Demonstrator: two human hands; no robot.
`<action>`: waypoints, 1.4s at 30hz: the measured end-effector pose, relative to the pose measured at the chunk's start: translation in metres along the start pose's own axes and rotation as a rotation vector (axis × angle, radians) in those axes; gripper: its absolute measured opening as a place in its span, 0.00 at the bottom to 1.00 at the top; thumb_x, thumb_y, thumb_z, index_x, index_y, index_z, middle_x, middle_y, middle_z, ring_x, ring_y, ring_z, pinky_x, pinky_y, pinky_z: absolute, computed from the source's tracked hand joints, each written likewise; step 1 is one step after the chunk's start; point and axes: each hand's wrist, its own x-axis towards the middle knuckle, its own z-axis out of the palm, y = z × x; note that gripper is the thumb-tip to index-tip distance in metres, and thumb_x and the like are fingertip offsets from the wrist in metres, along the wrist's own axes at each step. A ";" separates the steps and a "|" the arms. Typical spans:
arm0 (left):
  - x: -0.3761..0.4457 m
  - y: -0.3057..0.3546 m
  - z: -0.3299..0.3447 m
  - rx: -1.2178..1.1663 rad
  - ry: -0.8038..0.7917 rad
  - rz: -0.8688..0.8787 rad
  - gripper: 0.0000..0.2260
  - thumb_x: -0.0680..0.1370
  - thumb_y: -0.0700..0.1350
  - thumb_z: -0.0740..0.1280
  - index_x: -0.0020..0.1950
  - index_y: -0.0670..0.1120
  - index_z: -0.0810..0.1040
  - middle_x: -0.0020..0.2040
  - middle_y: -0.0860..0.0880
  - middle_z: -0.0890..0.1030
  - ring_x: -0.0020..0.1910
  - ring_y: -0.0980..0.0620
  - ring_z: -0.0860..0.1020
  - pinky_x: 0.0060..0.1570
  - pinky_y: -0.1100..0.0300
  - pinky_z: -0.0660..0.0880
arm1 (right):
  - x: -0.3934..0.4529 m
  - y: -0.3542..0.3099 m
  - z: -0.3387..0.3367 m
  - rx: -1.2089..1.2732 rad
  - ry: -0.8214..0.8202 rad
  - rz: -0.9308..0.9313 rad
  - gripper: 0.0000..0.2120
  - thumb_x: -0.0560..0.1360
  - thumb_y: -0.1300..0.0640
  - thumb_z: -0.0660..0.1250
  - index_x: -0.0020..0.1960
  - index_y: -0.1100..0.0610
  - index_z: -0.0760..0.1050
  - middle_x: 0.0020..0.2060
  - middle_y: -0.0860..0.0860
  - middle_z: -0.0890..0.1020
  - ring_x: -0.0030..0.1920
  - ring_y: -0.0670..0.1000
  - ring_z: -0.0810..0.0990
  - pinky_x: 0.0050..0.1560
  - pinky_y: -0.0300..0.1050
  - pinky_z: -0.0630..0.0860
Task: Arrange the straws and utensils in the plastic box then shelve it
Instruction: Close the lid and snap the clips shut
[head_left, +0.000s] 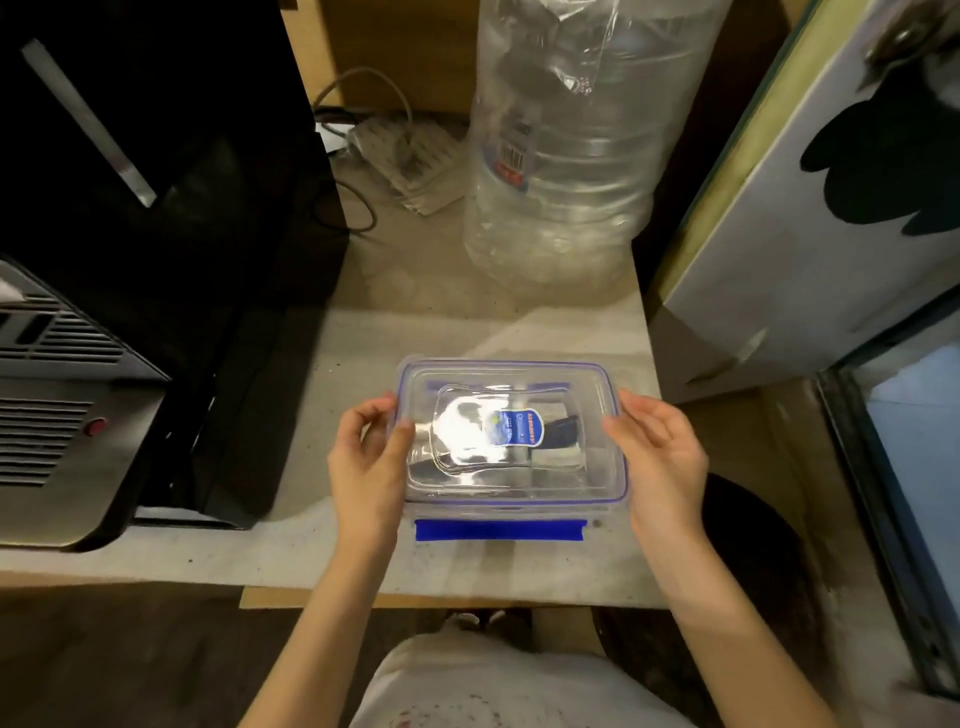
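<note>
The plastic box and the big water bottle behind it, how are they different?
The plastic box is low, flat and rectangular; the water bottle stands tall and round. The box has blue trim and a blue latch; the bottle is wrapped in a clear bag. The left hand and right hand touch the box; nothing touches the bottle. Both are see-through plastic.

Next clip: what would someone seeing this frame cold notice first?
The clear plastic box with its blue-rimmed lid on sits mid-frame on the pale counter, a blue latch hanging open at its near edge. The left hand and right hand flank its short sides, fingers at the rim. Behind stands a large clear water jug; a black appliance fills the left.
</note>
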 end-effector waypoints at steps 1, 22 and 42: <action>-0.001 -0.002 0.000 0.072 0.021 0.017 0.07 0.77 0.35 0.64 0.53 0.43 0.72 0.48 0.52 0.79 0.44 0.61 0.82 0.34 0.73 0.78 | 0.000 0.001 0.000 -0.039 0.000 -0.013 0.13 0.71 0.69 0.70 0.48 0.52 0.76 0.47 0.47 0.83 0.46 0.41 0.83 0.43 0.32 0.80; -0.001 -0.012 -0.003 0.237 0.059 -0.018 0.14 0.77 0.39 0.64 0.63 0.43 0.73 0.57 0.48 0.78 0.53 0.54 0.76 0.42 0.68 0.74 | -0.004 0.017 0.004 -0.141 0.032 -0.051 0.11 0.72 0.66 0.70 0.53 0.58 0.75 0.49 0.50 0.81 0.47 0.43 0.81 0.34 0.27 0.77; 0.003 -0.023 -0.010 0.276 -0.052 0.019 0.18 0.79 0.41 0.61 0.69 0.44 0.68 0.55 0.55 0.75 0.40 0.70 0.78 0.31 0.77 0.76 | -0.008 0.030 0.001 -0.482 -0.153 -0.253 0.19 0.79 0.59 0.60 0.69 0.56 0.67 0.56 0.48 0.77 0.51 0.44 0.79 0.41 0.33 0.80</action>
